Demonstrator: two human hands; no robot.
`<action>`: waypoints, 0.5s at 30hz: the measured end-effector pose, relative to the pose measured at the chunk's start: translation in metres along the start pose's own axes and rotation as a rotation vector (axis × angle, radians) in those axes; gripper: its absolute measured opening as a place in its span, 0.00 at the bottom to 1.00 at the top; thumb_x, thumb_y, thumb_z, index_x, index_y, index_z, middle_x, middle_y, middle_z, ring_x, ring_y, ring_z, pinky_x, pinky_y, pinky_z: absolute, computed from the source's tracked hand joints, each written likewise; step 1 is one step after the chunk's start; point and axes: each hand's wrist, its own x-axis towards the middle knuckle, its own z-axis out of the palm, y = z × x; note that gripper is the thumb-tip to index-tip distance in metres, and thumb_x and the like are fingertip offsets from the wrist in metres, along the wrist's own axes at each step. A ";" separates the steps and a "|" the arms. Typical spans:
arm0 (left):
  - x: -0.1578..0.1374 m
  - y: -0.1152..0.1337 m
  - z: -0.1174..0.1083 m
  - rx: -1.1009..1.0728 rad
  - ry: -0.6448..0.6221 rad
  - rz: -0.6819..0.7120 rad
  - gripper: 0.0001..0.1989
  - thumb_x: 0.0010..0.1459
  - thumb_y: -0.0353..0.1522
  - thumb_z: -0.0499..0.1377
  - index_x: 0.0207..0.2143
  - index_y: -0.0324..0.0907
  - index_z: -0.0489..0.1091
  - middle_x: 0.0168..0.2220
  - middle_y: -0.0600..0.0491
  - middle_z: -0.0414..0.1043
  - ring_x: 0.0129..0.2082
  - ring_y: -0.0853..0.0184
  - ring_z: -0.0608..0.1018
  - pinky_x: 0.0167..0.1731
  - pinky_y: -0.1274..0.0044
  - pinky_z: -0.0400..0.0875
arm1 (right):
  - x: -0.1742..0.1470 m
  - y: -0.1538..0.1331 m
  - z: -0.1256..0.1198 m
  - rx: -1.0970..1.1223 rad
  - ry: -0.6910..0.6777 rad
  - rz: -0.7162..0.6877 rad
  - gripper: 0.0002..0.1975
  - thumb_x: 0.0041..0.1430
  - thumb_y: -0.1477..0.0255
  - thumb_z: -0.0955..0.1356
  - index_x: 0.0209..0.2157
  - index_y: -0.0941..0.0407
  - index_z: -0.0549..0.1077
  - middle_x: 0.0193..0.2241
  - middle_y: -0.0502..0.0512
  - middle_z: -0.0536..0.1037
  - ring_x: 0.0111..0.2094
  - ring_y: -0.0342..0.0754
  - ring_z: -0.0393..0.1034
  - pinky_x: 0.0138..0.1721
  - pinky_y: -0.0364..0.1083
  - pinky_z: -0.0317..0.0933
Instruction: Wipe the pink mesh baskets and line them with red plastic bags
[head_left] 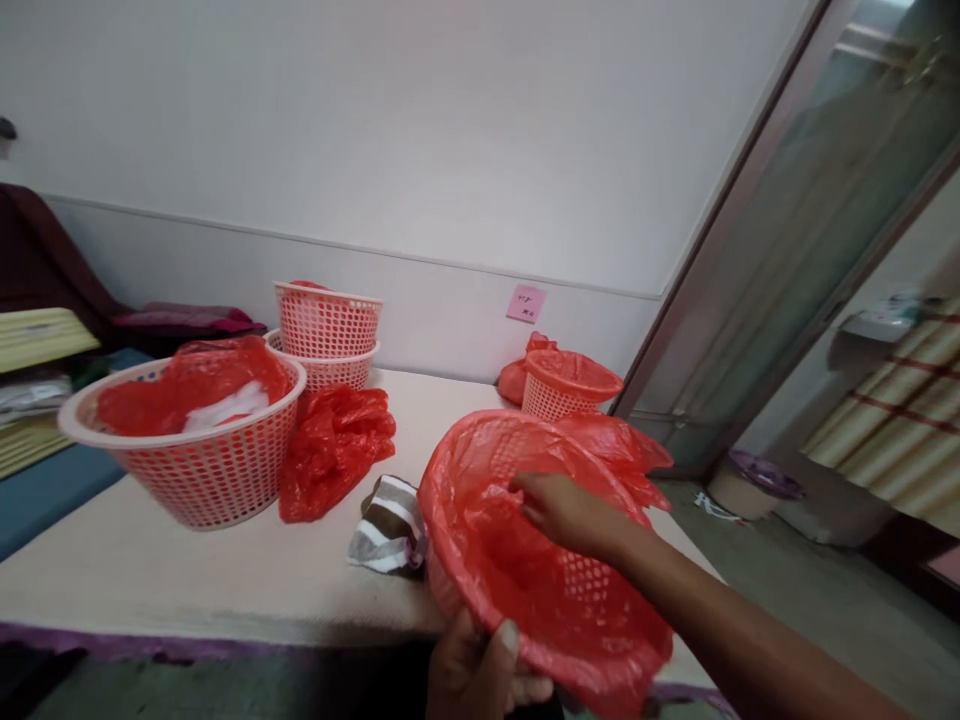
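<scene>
A plastic basket (589,580), its holes showing through a red plastic bag (495,540) that lines it and folds over its rim, tilts toward me at the table's front edge. My left hand (484,670) grips the near rim, thumb over the bag. Inside the basket's mouth, my right hand (559,510) has its fingers curled together against the bag film, seemingly pinching a fold; the fingertips are partly hidden. A striped grey, white and brown cloth (388,528) lies just left of the basket. Loose red plastic (622,450) spreads behind it.
On the left of the white-topped table (247,580) stand a large pink basket (214,485) holding red plastic and smaller stacked baskets (330,325). A crumpled red bag (337,450) lies between. Another lined basket (559,390) stands at the back right, below a pink note (526,303).
</scene>
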 end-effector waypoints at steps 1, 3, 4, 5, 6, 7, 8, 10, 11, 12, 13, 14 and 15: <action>0.005 0.005 0.005 -0.027 0.003 0.011 0.31 0.37 0.50 0.70 0.38 0.38 0.73 0.29 0.49 0.79 0.27 0.63 0.80 0.27 0.75 0.75 | -0.014 -0.002 -0.006 0.069 0.100 -0.035 0.14 0.59 0.75 0.61 0.46 0.56 0.71 0.44 0.58 0.78 0.45 0.51 0.72 0.45 0.49 0.64; 0.015 0.015 0.016 -0.083 0.005 0.043 0.29 0.40 0.48 0.69 0.40 0.37 0.72 0.32 0.48 0.79 0.29 0.64 0.80 0.29 0.75 0.75 | -0.042 -0.007 -0.010 0.163 0.275 -0.053 0.10 0.62 0.71 0.61 0.41 0.55 0.71 0.38 0.56 0.78 0.40 0.50 0.73 0.41 0.49 0.65; 0.019 0.019 0.022 -0.111 -0.001 0.062 0.28 0.43 0.46 0.69 0.41 0.36 0.71 0.33 0.47 0.79 0.29 0.64 0.80 0.30 0.75 0.75 | -0.055 -0.009 -0.009 0.178 0.331 -0.067 0.10 0.64 0.69 0.59 0.40 0.54 0.71 0.38 0.56 0.77 0.39 0.49 0.73 0.40 0.48 0.66; 0.023 0.023 0.028 -0.140 -0.013 0.082 0.27 0.44 0.45 0.68 0.42 0.36 0.70 0.33 0.47 0.79 0.29 0.64 0.80 0.31 0.75 0.75 | -0.067 -0.012 -0.005 0.168 0.373 -0.108 0.10 0.64 0.67 0.60 0.41 0.53 0.70 0.37 0.56 0.77 0.37 0.49 0.73 0.38 0.48 0.66; 0.025 0.025 0.034 -0.164 -0.030 0.101 0.26 0.46 0.44 0.68 0.42 0.36 0.70 0.33 0.47 0.79 0.29 0.64 0.80 0.31 0.75 0.75 | -0.077 -0.015 0.001 0.133 0.417 -0.157 0.10 0.64 0.66 0.61 0.44 0.53 0.69 0.38 0.57 0.77 0.39 0.50 0.73 0.38 0.49 0.66; 0.026 0.026 0.039 -0.181 -0.049 0.118 0.25 0.47 0.43 0.67 0.42 0.36 0.69 0.33 0.46 0.78 0.29 0.64 0.80 0.31 0.75 0.74 | -0.084 -0.017 0.008 0.088 0.451 -0.208 0.13 0.63 0.65 0.63 0.47 0.52 0.68 0.40 0.57 0.77 0.40 0.52 0.72 0.40 0.50 0.67; 0.026 0.025 0.043 -0.191 -0.074 0.133 0.24 0.48 0.43 0.66 0.42 0.36 0.69 0.34 0.46 0.78 0.30 0.64 0.80 0.32 0.75 0.74 | -0.089 -0.018 0.016 0.046 0.469 -0.247 0.15 0.62 0.66 0.64 0.50 0.51 0.67 0.42 0.57 0.76 0.42 0.52 0.72 0.41 0.50 0.67; 0.024 0.022 0.046 -0.185 -0.134 0.137 0.23 0.49 0.44 0.66 0.41 0.36 0.69 0.36 0.45 0.78 0.32 0.63 0.80 0.33 0.75 0.73 | -0.093 -0.019 0.033 -0.003 0.500 -0.292 0.17 0.62 0.68 0.64 0.53 0.50 0.64 0.41 0.57 0.76 0.41 0.52 0.72 0.41 0.50 0.67; 0.023 0.019 0.044 -0.171 -0.163 0.125 0.23 0.50 0.44 0.65 0.40 0.36 0.69 0.36 0.45 0.78 0.33 0.63 0.80 0.34 0.75 0.73 | -0.092 -0.019 0.040 -0.009 0.511 -0.299 0.16 0.64 0.70 0.63 0.53 0.50 0.64 0.39 0.57 0.76 0.39 0.51 0.72 0.39 0.49 0.67; 0.022 0.017 0.040 -0.151 -0.193 0.101 0.22 0.50 0.44 0.66 0.39 0.36 0.69 0.37 0.44 0.78 0.35 0.63 0.80 0.36 0.74 0.73 | -0.092 -0.018 0.046 -0.008 0.527 -0.304 0.14 0.64 0.71 0.62 0.52 0.51 0.64 0.37 0.56 0.76 0.36 0.50 0.71 0.37 0.49 0.66; 0.021 0.016 0.033 -0.126 -0.212 0.068 0.22 0.49 0.44 0.66 0.38 0.36 0.70 0.35 0.44 0.78 0.35 0.62 0.80 0.36 0.74 0.73 | -0.091 -0.018 0.051 -0.010 0.537 -0.308 0.13 0.65 0.72 0.61 0.51 0.51 0.65 0.34 0.55 0.76 0.34 0.50 0.71 0.36 0.49 0.66; 0.021 0.017 0.024 -0.096 -0.212 0.028 0.22 0.48 0.45 0.66 0.35 0.36 0.70 0.32 0.45 0.78 0.33 0.62 0.80 0.34 0.74 0.73 | -0.090 -0.019 0.055 -0.020 0.543 -0.316 0.13 0.65 0.72 0.61 0.50 0.52 0.65 0.33 0.55 0.75 0.32 0.49 0.70 0.35 0.49 0.65; 0.023 0.019 0.014 -0.067 -0.196 -0.005 0.22 0.47 0.45 0.66 0.33 0.36 0.69 0.29 0.46 0.77 0.30 0.63 0.80 0.31 0.74 0.73 | -0.090 -0.020 0.057 -0.037 0.546 -0.327 0.13 0.65 0.73 0.61 0.50 0.53 0.65 0.32 0.54 0.74 0.32 0.49 0.69 0.35 0.50 0.65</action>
